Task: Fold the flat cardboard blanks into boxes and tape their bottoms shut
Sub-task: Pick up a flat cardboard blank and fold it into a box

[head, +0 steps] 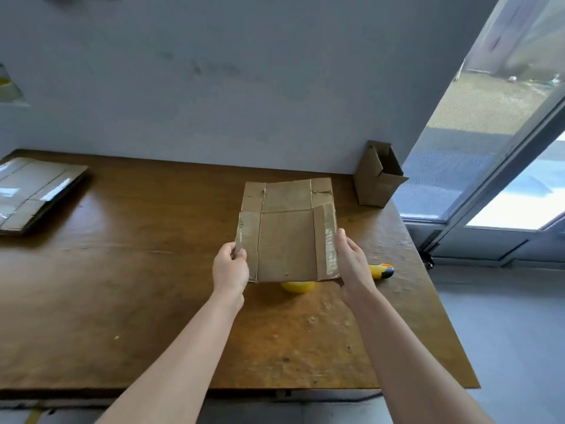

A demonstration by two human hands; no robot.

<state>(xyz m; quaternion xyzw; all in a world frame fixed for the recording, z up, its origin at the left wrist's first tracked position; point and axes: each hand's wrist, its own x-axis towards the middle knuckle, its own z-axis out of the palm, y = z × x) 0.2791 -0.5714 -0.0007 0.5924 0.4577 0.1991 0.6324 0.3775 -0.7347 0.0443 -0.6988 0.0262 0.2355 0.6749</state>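
I hold a flat brown cardboard blank above the wooden table, its old tape strips showing along both side flaps. My left hand pinches the blank's left edge near its lower corner. My right hand grips the right edge, thumb on the taped flap. A yellow tape roll lies on the table, mostly hidden under the blank's near edge. A folded box stands upright at the table's back right corner, its top flaps up.
A stack of flat blanks lies at the table's far left. A yellow and black cutter lies just right of my right hand. A grey wall runs behind the table; a window and the table's right edge are at the right.
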